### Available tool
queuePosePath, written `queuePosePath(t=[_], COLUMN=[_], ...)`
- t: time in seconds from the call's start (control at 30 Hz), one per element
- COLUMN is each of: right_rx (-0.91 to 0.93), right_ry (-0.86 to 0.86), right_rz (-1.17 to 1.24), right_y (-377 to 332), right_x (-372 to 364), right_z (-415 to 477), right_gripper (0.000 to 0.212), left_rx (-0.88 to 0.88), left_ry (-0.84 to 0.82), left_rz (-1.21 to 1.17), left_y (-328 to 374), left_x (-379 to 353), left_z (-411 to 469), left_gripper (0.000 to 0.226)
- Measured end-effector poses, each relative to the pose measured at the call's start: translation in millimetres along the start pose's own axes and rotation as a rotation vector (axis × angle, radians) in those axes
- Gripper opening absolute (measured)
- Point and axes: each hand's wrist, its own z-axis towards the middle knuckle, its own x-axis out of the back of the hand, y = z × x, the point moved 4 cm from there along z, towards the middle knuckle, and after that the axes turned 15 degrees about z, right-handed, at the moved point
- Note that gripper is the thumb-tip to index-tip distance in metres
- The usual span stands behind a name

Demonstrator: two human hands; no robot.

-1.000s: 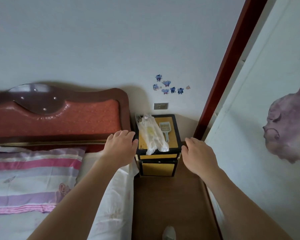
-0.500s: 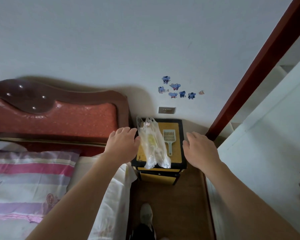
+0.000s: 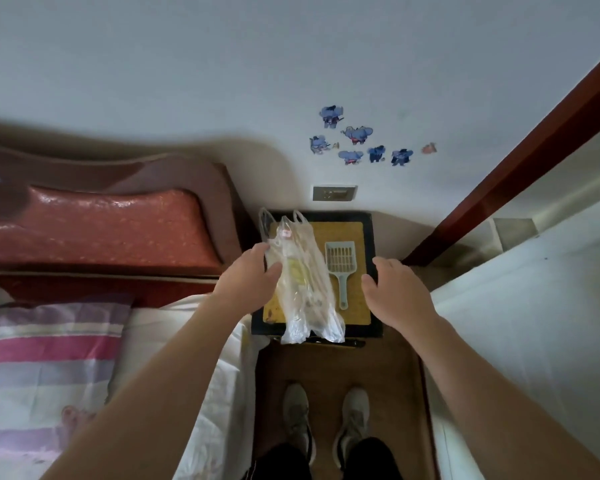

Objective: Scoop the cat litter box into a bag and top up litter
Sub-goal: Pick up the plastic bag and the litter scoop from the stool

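A crumpled clear plastic bag (image 3: 303, 278) lies lengthwise on a small black nightstand with a yellow top (image 3: 350, 230). Beside it on the right lies a pale blue slotted litter scoop (image 3: 341, 263), handle toward me. My left hand (image 3: 252, 277) reaches over the nightstand's left edge, and its fingers touch the bag's left side. My right hand (image 3: 394, 289) hovers over the nightstand's right edge with relaxed fingers, holding nothing. No litter box is in view.
A bed (image 3: 49, 358) with a striped pillow and a red padded headboard (image 3: 97, 226) fills the left. A white wall or door panel (image 3: 534, 323) closes the right, leaving a narrow brown floor strip (image 3: 329, 365) where my feet stand. A wall socket (image 3: 334, 193) sits above the nightstand.
I have stepped closer to the nightstand and the view has tilted down. Both hands moved forward over its top, and the left hand has come to touch the bag.
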Motion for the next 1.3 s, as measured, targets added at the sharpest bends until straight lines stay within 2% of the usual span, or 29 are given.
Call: queuePosePath(t=[0.17,0.43,0.6,0.67,0.73,0.83,0.97,1.13,1.23,1.3], right_rx=[-0.118,-0.276,-0.323,-0.343,-0.355,-0.357,-0.377,-0.405,-0.458,-0.515], right_ry=[-0.085,-0.203,-0.177,-0.157,-0.134,-0.112,-0.092,-0.092,-0.107,-0.144], right_rz=[0.181,0.319,0.370,0.390,0.392,0.441,0.483,0.520,0.654,0.776], right_y=[45,115,142,150,155,156,154,155,153,151], right_x=[-40,-130,-168,-179,-188,-198,-204,-206,-204,-204], right_z=[46,100,126,134,141,146,147,150,151,150], right_gripper=[0.050,0.050,0.050,0.041,0.027,0.037,0.022,0.015,0.014,0.015], left_rx=[0.140,0.381,0.548,0.561,0.558,0.555,0.556,0.561,0.570,0.574], left_ry=[-0.100,-0.225,-0.207,-0.168,-0.138,-0.107,-0.078,-0.074,-0.101,-0.110], left_rz=[-0.180,-0.466,-0.630,-0.628,-0.610,-0.578,-0.594,-0.633,-0.703,-0.731], left_y=[-2,-21,-33,-34,-33,-31,-29,-31,-32,-32], left_x=[-62,-183,-229,-236,-239,-243,-249,-251,-254,-253], left_z=[44,95,118,125,132,139,143,143,142,141], left_gripper=[0.057,0.060,0.078,0.079,0.075,0.069,0.058,0.031,0.005,0.004])
